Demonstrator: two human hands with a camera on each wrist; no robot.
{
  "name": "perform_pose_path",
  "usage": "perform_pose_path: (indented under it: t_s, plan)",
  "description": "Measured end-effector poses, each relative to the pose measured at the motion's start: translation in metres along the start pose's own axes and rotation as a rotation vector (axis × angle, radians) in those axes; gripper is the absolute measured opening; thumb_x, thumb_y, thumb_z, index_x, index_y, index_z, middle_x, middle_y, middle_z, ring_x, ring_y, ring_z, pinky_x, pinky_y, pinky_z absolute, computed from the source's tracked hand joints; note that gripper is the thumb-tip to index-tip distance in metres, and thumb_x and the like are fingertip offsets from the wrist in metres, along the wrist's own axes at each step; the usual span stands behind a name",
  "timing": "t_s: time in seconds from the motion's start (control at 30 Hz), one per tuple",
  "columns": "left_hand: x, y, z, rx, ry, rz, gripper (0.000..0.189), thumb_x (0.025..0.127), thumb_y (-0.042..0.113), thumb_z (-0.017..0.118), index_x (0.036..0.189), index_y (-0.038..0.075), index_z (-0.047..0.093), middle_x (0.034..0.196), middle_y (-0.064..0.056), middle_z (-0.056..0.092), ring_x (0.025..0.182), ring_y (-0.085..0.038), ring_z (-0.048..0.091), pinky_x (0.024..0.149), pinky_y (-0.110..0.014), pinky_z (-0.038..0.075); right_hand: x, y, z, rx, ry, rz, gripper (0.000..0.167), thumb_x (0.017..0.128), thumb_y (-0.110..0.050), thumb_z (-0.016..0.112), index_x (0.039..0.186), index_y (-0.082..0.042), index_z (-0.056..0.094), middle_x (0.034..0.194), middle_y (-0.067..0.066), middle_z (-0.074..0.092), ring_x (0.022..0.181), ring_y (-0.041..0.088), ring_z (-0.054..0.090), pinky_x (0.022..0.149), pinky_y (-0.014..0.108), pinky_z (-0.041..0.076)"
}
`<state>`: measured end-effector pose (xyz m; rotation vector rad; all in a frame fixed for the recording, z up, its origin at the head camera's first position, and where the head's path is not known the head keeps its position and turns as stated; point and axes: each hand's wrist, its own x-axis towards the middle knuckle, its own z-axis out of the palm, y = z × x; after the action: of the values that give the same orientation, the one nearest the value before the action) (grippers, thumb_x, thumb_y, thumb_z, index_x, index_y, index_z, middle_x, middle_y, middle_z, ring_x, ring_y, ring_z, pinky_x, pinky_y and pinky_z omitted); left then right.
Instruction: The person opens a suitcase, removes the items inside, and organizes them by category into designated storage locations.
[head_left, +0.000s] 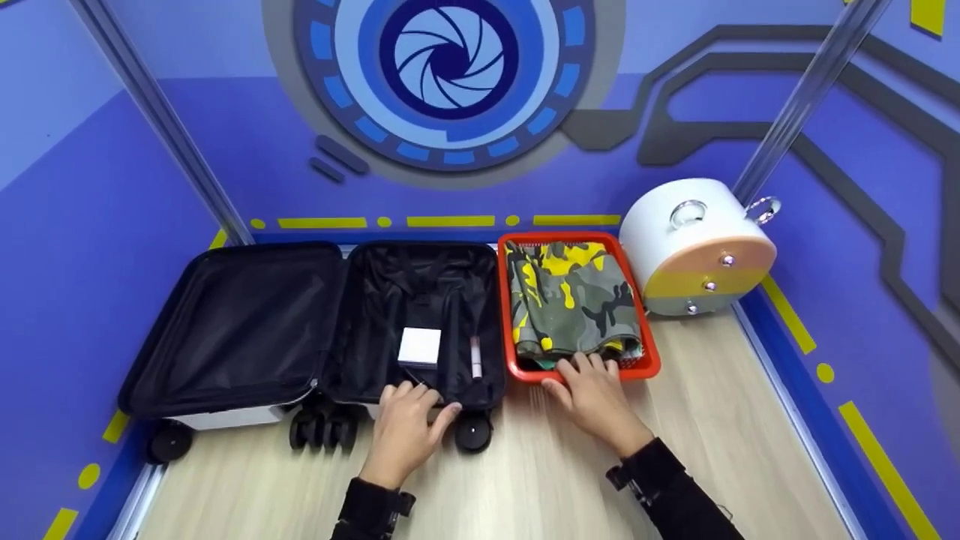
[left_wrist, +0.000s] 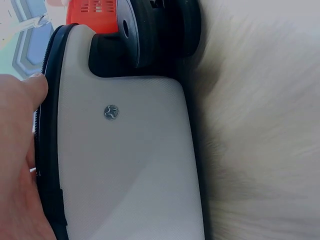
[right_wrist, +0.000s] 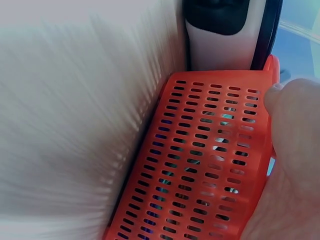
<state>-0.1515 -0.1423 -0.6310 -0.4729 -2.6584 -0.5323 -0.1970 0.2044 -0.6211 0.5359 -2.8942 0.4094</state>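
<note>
An open black-lined suitcase [head_left: 259, 330] lies flat, its two halves side by side. My left hand [head_left: 405, 431] grips the front rim of its right half, fingers over the edge; the left wrist view shows the thumb against the black zipper edge and the pale shell [left_wrist: 130, 145]. Inside that half are a small white square box [head_left: 419, 346] and a slim pink-and-white tube [head_left: 475, 356]. My right hand [head_left: 598, 401] holds the front rim of a red plastic basket [head_left: 506, 315], fingertips inside. Folded camouflage cloth [head_left: 581, 300] fills the basket; things beneath it are mostly hidden.
Right of the basket stands a white rounded case [head_left: 667, 214] with a striped front and ring handles. Suitcase wheels [head_left: 473, 433] stick out toward me. A blue patterned wall [head_left: 450, 195] rises behind, and side panels bound the pale wood-look surface [head_left: 540, 487].
</note>
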Motion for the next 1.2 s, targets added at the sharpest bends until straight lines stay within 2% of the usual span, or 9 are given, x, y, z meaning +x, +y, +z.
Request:
perform_pose_path:
  t_s: [0.37,0.73,1.0,1.2]
  plan:
    - [-0.003,-0.002,-0.002,0.014,0.035,0.006,0.038,0.102,0.054,0.075,0.095,0.017,0.081,0.091,0.0,0.076,0.085,-0.023,0.062,0.081,-0.04,0.038,0.034,0.005,0.007,0.005,0.003,-0.003,0.042,0.109,-0.053,0.063,0.111,-0.01,0.066,0.105,0.015,0.062,0.106,0.041,0.059,0.089,0.058,0.039]
    - [-0.001,-0.003,0.0,0.004,0.049,0.005,0.039,0.102,0.054,0.075,0.093,0.017,0.081,0.091,0.0,0.076,0.084,-0.023,0.061,0.082,-0.04,0.038,0.065,0.017,0.01,0.02,-0.057,0.025,0.052,0.112,-0.059,0.054,0.119,-0.01,0.068,0.115,0.016,0.065,0.115,0.042,0.059,0.097,0.062,0.038]
    - [0.001,0.0,0.003,0.001,0.023,-0.001,0.039,0.103,0.057,0.072,0.093,0.019,0.08,0.091,0.002,0.076,0.084,-0.021,0.06,0.082,-0.039,0.037,0.074,0.029,0.011,0.016,-0.079,0.046,0.052,0.112,-0.062,0.052,0.12,-0.013,0.068,0.118,0.015,0.065,0.118,0.041,0.058,0.1,0.061,0.037]
    - [0.001,0.0,0.002,0.004,0.028,-0.002,0.04,0.103,0.056,0.073,0.093,0.018,0.08,0.09,0.002,0.076,0.084,-0.022,0.061,0.081,-0.039,0.038,0.08,0.033,0.012,0.015,-0.066,0.03,0.052,0.113,-0.059,0.053,0.122,-0.011,0.069,0.12,0.018,0.066,0.119,0.043,0.058,0.1,0.062,0.037]
